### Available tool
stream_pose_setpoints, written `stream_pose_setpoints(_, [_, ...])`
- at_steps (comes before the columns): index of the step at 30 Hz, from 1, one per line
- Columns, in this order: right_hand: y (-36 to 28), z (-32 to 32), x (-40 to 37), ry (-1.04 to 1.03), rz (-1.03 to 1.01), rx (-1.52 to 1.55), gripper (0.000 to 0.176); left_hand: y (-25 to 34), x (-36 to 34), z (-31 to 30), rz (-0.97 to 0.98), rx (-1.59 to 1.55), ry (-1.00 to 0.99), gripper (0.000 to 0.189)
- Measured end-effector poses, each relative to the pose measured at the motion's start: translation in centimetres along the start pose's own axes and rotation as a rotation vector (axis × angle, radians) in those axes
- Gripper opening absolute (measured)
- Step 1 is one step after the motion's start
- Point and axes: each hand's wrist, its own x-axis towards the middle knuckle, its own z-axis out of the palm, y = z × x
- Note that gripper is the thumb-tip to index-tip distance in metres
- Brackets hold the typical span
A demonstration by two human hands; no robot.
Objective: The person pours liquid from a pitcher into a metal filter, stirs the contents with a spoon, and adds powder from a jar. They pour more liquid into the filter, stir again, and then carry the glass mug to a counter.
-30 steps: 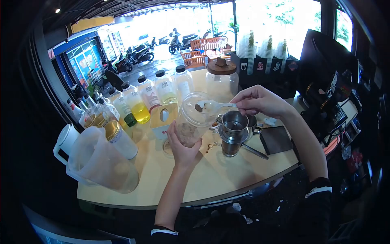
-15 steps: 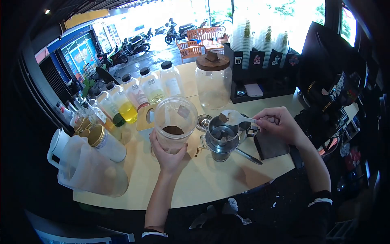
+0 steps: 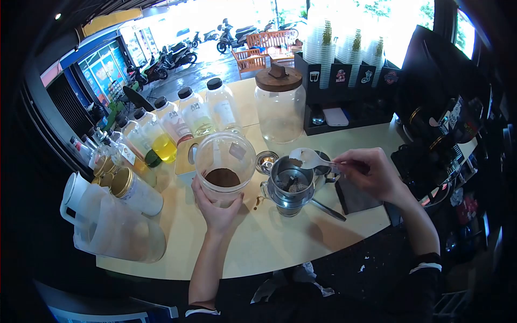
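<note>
My left hand [image 3: 217, 207] is wrapped round a clear plastic tub [image 3: 200, 161], tilted toward me, with dark brown ground coffee [image 3: 222, 178] at its bottom. Between the fingers of my right hand [image 3: 369, 171] is the handle of a white plastic spoon [image 3: 309, 157]. Its bowl hangs over a metal coffee filter [image 3: 291, 198], with a little brown powder at the tip. Some grounds lie inside the filter, which sits on a glass mug [image 3: 264, 188]. Close behind are a small round metal lid [image 3: 266, 160] and a metal cup [image 3: 329, 173], partly hidden by the spoon and hand.
A long metal handle [image 3: 329, 210] and a dark flat pad [image 3: 360, 196] lie to the right. Several bottles [image 3: 196, 112], a wooden-lidded jar [image 3: 280, 113] and a cup rack [image 3: 344, 94] stand behind. At left are a large pitcher [image 3: 126, 231] and a gold-lidded jar [image 3: 141, 196]. Spilled grounds mark the counter.
The spoon's bowl has tipped over the filter and carries less visible powder. The tub has shifted slightly left in view, showing more of its coffee. The whole view has moved a little.
</note>
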Motion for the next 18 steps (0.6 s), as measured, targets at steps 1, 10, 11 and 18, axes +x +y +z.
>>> stream_pose_setpoints(1, [-0.1,-0.2,0.0,-0.014,0.016,-0.020,0.013,0.0,0.0,0.0,0.012,0.011,0.000,0.097])
stream_pose_setpoints(10, [-0.8,-0.5,-0.9,-0.065,-0.009,-0.025,0.016,-0.1,-0.1,0.1,0.024,-0.008,0.008,0.096])
stream_pose_setpoints(11, [-0.9,-0.6,-1.0,-0.058,-0.004,-0.024,0.016,0.0,-0.1,0.1,0.025,-0.008,0.008,0.096])
stream_pose_setpoints(18, [-1.8,-0.7,-1.1,-0.063,-0.130,-0.152,0.016,0.2,-0.2,-0.1,-0.065,-0.083,-0.054,0.102])
